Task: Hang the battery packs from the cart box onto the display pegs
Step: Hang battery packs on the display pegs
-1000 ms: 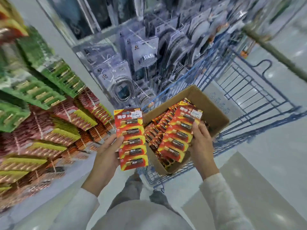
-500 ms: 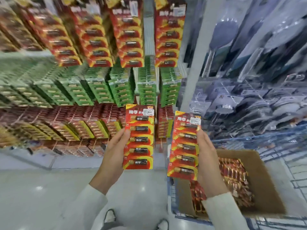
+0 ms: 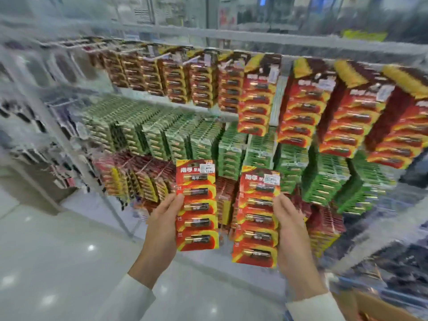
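Our left hand (image 3: 162, 225) is gripping one battery pack (image 3: 196, 205) by its edge, and our right hand (image 3: 291, 230) is gripping a second pack (image 3: 257, 218), both upright before the stocked display pegs (image 3: 192, 59).

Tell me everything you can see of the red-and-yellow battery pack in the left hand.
The red-and-yellow carded battery pack is a tall glossy card with five dark batteries lying crosswise, one above another, under clear blisters. White characters and a white price sticker sit at its top. It is upright, face to the camera, held in mid-air and not yet hung. The left hand grips its left edge, thumb on the front.
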`<state>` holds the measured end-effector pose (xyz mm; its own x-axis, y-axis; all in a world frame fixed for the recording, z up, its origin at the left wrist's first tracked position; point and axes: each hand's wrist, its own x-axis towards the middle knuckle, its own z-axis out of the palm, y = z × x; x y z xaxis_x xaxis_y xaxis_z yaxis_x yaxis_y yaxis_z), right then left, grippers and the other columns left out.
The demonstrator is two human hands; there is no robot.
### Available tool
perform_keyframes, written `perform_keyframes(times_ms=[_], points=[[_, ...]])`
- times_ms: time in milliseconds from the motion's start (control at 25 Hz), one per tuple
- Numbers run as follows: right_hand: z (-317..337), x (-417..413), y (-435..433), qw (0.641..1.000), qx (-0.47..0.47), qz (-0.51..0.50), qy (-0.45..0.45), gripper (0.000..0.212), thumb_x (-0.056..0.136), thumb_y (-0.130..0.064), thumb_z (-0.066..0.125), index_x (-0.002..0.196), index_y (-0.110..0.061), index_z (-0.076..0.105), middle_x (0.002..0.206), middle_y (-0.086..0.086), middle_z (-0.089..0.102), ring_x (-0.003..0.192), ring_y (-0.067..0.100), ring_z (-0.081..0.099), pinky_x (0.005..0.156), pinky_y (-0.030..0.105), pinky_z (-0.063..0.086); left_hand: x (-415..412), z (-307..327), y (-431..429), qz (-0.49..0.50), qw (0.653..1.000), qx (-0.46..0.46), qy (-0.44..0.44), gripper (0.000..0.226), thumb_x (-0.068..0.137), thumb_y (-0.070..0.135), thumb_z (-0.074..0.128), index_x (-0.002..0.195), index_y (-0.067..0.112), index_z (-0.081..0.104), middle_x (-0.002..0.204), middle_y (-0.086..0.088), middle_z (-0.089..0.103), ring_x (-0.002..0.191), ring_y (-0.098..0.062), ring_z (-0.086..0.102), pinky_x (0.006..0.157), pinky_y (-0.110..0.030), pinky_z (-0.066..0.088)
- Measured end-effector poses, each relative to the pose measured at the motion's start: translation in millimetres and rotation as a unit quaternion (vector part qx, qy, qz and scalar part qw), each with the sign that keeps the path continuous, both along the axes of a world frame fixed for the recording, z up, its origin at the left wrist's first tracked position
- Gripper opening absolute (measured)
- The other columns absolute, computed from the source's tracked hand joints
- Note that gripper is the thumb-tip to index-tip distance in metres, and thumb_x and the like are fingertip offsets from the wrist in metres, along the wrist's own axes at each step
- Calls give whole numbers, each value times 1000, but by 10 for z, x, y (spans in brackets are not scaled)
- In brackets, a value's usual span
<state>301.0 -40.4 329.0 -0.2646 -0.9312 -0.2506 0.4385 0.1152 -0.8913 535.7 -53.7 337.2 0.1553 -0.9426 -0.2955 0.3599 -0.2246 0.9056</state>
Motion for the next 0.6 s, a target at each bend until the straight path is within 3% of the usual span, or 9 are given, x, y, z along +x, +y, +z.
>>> perform_keyframes(times_ms=[160,240,360,480,600], points=[[240,878,-429,999,-6,33,6,8,103,-25,56,106,-26,64,84,-11,79,74,13,77,72,41,56,888,188,-264,33,999,-36,-7,30,105,34,55,116,13,73,105,-19,78,89,-40,77,81,-52,62],[309,1205,-603,999,-10,37,14,14,99,-30,61,112,-26,64,92,-11,80,82,16,78,76,43,58,1207,269,-373,43,998,-47,-14,31,105,34,53,115,13,73,102,-19,79,87,-40,77,76,-49,63],[390,1639,-918,998,-8,47,41,43,83,-51,69,121,-32,68,118,-3,76,105,27,74,94,56,56,1633,369,-600,66,996,-53,-11,26,106,33,54,113,14,71,98,-17,79,81,-37,78,67,-44,65],[474,1940,-1248,996,-20,75,50,65,71,-63,73,130,-38,64,126,-6,72,116,27,69,100,58,53,1921,397,-899,79,996,-50,-3,26,105,33,54,110,14,72,97,-18,79,80,-38,78,67,-44,65],[537,2186,-1597,992,-34,108,54,63,61,-72,80,117,-45,69,127,-10,71,119,26,67,103,58,51,2117,438,-1225,93,995,-48,7,27,105,32,55,110,12,73,98,-21,78,78,-39,77,68,-46,64]])
